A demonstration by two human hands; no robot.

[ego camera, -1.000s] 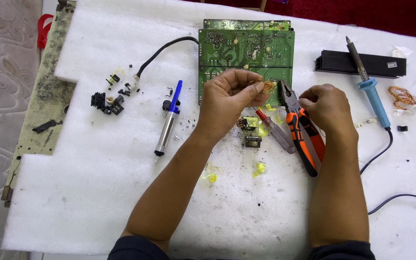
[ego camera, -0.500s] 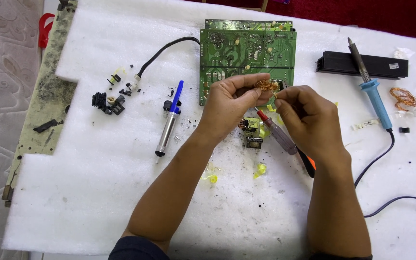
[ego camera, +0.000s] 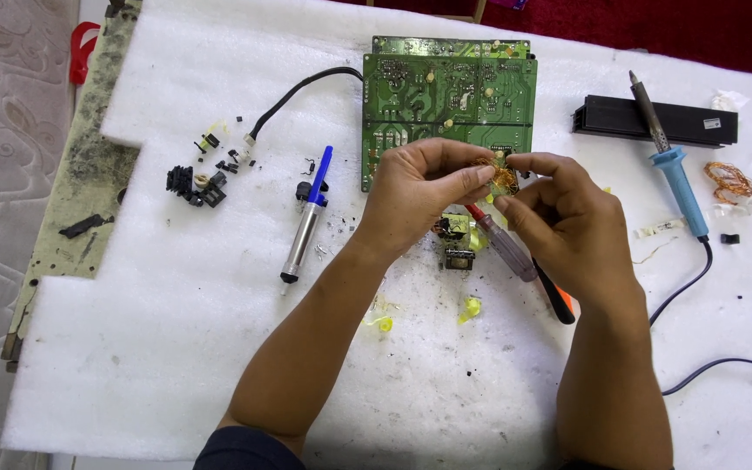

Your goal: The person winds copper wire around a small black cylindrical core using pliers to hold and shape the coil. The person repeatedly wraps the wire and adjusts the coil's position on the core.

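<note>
Above the near edge of the green circuit board (ego camera: 450, 96), a small copper-wire coil (ego camera: 503, 177) is being pinched between the fingertips of the left hand (ego camera: 415, 196) and the right hand (ego camera: 563, 218). Unwinding of the coil appears to be in hand, though detail is being blurred. A firmer grip on a loose wire end is likely being called for next.
</note>
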